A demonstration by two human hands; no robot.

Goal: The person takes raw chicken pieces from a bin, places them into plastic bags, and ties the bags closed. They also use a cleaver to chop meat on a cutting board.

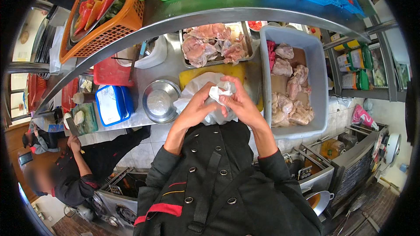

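Note:
Both hands meet above a yellow cutting board [226,69]. Between their fingers is the gathered, twisted top of a translucent plastic bag [192,87]. My left hand [200,103] grips the bag's neck from the left, and my right hand [241,100] pinches it from the right. The bag bulges beneath and around the hands; what it holds cannot be made out. Behind the board, a metal tray [250,47] holds raw chicken pieces [200,50]. To the right, a large grey plastic tub [318,82] contains more raw chicken [297,82] and some reddish liquid.
Stacked metal bowls [160,101], a blue-rimmed container [113,105] and a red cutting board [110,72] lie left. A metal shelf [229,13] with vegetable baskets overhangs the table. At far left, a co-worker holds a knife [72,126] over a green board [90,121]. Fryers [315,167] stand behind, right.

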